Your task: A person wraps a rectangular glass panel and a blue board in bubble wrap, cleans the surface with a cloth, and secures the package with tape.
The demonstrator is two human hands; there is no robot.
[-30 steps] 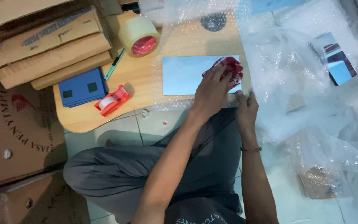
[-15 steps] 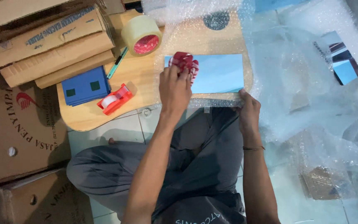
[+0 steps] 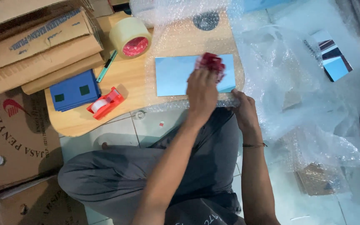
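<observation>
A light blue, mirror-like rectangular panel [image 3: 173, 75] lies flat on bubble wrap on a low wooden table [image 3: 76, 121]. My left hand [image 3: 201, 93] presses a crumpled red cloth [image 3: 210, 62] onto the right half of the panel. My right hand [image 3: 243, 109] rests at the table's near edge by the panel's near right corner. Its fingers are on the bubble wrap there, and its grip is hidden. I sit cross-legged on the tiled floor in grey trousers.
On the table's left part are a clear tape roll [image 3: 131, 37], a red tape dispenser [image 3: 105, 103], a blue flat box [image 3: 73, 89] and a green pen [image 3: 106, 66]. Cardboard boxes [image 3: 34, 46] are stacked at left. Loose bubble wrap [image 3: 296, 83] and mirror pieces [image 3: 334, 58] lie at right.
My left hand with the red cloth went from the panel's right end to its left end, then back toward the right. The right hand stayed at the near edge.
</observation>
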